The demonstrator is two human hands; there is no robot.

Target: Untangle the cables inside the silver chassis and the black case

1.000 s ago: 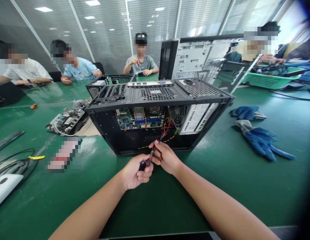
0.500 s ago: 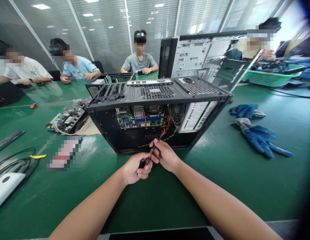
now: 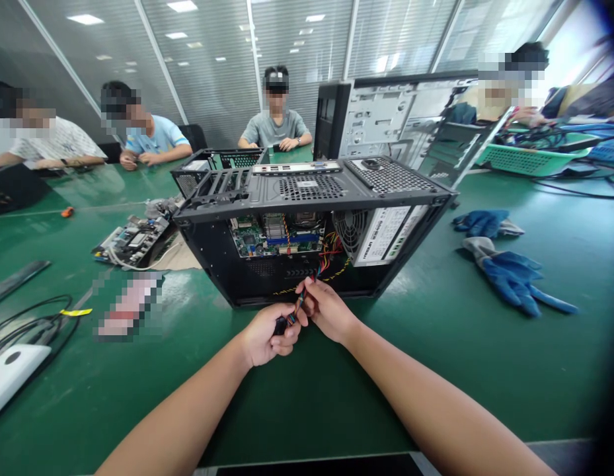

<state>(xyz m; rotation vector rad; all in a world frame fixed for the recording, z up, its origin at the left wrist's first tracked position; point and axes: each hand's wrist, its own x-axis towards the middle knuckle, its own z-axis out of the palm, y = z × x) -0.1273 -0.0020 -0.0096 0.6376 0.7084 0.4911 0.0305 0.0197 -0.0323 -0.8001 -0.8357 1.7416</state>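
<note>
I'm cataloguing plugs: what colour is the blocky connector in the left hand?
Black: the blocky black connector in the left hand shows best in the head view.

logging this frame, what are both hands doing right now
Left hand: closed, holding a black connector and coloured wires.
Right hand: closed, fingers pinching the same wires nearer the case.

Wire bundle shows red, teal, black; computer case is black; motherboard is green, memory slots blue; nearer work glove is blue, cuff grey.
</note>
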